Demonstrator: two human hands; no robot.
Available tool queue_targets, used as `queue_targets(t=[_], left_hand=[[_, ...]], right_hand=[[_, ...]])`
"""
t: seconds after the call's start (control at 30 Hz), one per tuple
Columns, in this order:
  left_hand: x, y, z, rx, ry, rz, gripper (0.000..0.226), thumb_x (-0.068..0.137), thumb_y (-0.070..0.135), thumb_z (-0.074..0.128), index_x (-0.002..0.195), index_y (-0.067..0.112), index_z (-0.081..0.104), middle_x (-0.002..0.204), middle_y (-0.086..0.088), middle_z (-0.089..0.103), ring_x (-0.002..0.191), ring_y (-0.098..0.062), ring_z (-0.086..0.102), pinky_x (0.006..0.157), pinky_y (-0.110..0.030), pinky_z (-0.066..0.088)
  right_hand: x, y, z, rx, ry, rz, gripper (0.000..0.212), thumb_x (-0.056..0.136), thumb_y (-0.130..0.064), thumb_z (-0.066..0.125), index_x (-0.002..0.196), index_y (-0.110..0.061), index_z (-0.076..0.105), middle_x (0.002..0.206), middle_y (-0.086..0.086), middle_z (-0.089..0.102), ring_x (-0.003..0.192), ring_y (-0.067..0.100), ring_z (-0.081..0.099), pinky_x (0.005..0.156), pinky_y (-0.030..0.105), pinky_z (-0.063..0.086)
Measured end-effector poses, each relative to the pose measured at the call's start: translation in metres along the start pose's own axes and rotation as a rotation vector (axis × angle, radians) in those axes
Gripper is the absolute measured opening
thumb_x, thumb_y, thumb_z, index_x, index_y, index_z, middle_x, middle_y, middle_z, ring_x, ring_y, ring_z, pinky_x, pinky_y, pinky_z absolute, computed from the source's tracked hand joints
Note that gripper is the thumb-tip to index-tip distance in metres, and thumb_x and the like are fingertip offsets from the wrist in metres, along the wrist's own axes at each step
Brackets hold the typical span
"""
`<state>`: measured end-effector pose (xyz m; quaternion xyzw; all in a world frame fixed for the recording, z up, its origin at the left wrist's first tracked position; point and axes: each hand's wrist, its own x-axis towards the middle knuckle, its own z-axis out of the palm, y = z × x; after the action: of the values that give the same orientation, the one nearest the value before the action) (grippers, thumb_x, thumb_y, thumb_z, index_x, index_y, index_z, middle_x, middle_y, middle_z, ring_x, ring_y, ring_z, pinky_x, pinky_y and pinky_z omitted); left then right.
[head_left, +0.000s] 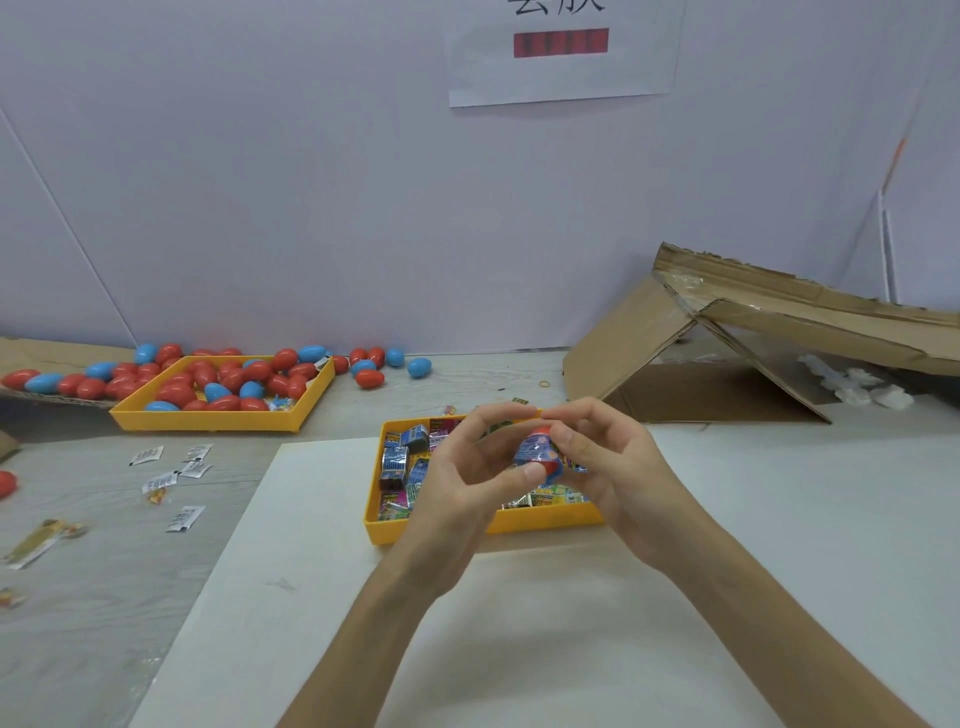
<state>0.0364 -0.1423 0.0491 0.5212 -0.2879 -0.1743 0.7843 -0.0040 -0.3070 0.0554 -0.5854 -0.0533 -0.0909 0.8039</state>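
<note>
A red egg capsule (551, 466) is held in the air just above the near yellow tray (540, 522), with a blue packet (535, 448) pressed across its front. The capsule is pinched from both sides. The thumb and curled fingers of the left hand (467, 483) are closed on it, and the fingers of the right hand (613, 467) are curled round its far side. Whether the capsule is one half or a whole shell cannot be told.

The near yellow tray is seen to be well stocked with wrapped packets (402, 457). It rests on a white board (519, 649).

A far yellow tray (291, 410) at the left is loaded with closed red and blue eggs (234, 382), and loose eggs (371, 378) lie beside it. White sachets (171, 478) are scattered on the table, and an opened cardboard box (701, 374) lies at the right.

Progress is judged as partial. The packet is at the capsule but is not yet enclosed, and many packets are left.
</note>
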Motion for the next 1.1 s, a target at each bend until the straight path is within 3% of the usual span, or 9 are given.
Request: queue_targets(t=[0.13,0.33,0.43,0.6,0.7,0.8,0.93,1.1], left_hand=[[0.0003,-0.0014,-0.0013,0.014,0.002,0.011,0.048,0.077,0.017,0.079,0.122,0.020,0.064,0.126,-0.014,0.069,0.118,-0.030,0.065,0.093,-0.032,0.054],[0.0003,-0.0039,0.0001,0.106,-0.035,0.038,0.045,0.082,0.006,0.076,0.122,0.023,0.065,0.123,-0.011,0.071,0.117,-0.030,0.066,0.092,-0.036,0.057],[-0.0005,-0.0043,0.0014,0.132,-0.062,0.035,0.044,0.082,0.006,0.075,0.123,0.018,0.064,0.121,-0.015,0.071,0.111,-0.030,0.067,0.090,-0.034,0.056],[0.0000,-0.0055,0.0006,0.132,-0.067,0.020,0.042,0.085,0.002,0.072,0.124,0.016,0.063,0.122,-0.014,0.071,0.113,-0.027,0.066,0.089,-0.032,0.056],[0.0005,-0.0058,-0.0003,0.064,-0.058,0.013,0.041,0.086,0.004,0.071,0.124,0.019,0.064,0.126,-0.013,0.069,0.117,-0.026,0.065,0.091,-0.030,0.054],[0.0004,-0.0064,-0.0015,-0.090,-0.057,-0.008,0.043,0.088,0.013,0.071,0.130,0.016,0.061,0.127,-0.015,0.067,0.122,-0.032,0.063,0.098,-0.036,0.053],[-0.0004,-0.0071,-0.0034,-0.311,-0.068,-0.061,0.056,0.084,0.016,0.079,0.136,0.011,0.058,0.131,-0.022,0.062,0.127,-0.038,0.059,0.102,-0.041,0.051],[-0.0005,-0.0067,-0.0025,-0.363,-0.074,-0.081,0.057,0.082,0.018,0.082,0.135,0.013,0.060,0.131,-0.023,0.062,0.125,-0.037,0.060,0.099,-0.038,0.053]], right_hand=[[-0.0001,0.0012,0.0000,0.004,0.001,-0.011,0.024,0.081,-0.020,0.069,0.100,-0.005,0.069,0.095,0.011,0.073,0.090,0.023,0.071,0.073,0.029,0.059],[0.0002,-0.0026,-0.0011,0.020,-0.045,0.042,0.027,0.083,-0.028,0.073,0.099,-0.007,0.066,0.095,0.015,0.066,0.086,0.022,0.067,0.069,0.030,0.056],[-0.0002,-0.0012,-0.0013,0.009,-0.038,0.044,0.017,0.081,-0.015,0.073,0.092,-0.007,0.063,0.083,0.006,0.067,0.077,0.019,0.066,0.064,0.026,0.055],[0.0000,-0.0001,-0.0002,-0.006,-0.021,0.011,0.012,0.080,-0.020,0.070,0.081,-0.009,0.066,0.077,0.006,0.067,0.072,0.017,0.065,0.062,0.024,0.054],[0.0016,-0.0006,0.0022,0.017,0.010,0.019,0.026,0.087,-0.034,0.062,0.085,-0.011,0.073,0.082,0.009,0.066,0.079,0.019,0.066,0.067,0.025,0.055],[0.0014,-0.0047,-0.0011,0.056,-0.018,-0.002,0.038,0.095,-0.039,0.058,0.101,-0.004,0.072,0.094,0.014,0.066,0.091,0.020,0.066,0.076,0.027,0.056],[-0.0004,-0.0055,0.0007,-0.011,-0.054,-0.045,0.033,0.080,-0.026,0.078,0.107,-0.008,0.069,0.102,0.013,0.067,0.095,0.022,0.066,0.081,0.027,0.056],[0.0008,-0.0031,-0.0002,-0.040,-0.015,-0.055,0.043,0.068,-0.026,0.078,0.106,-0.009,0.067,0.099,0.008,0.070,0.098,0.019,0.065,0.080,0.025,0.055]])
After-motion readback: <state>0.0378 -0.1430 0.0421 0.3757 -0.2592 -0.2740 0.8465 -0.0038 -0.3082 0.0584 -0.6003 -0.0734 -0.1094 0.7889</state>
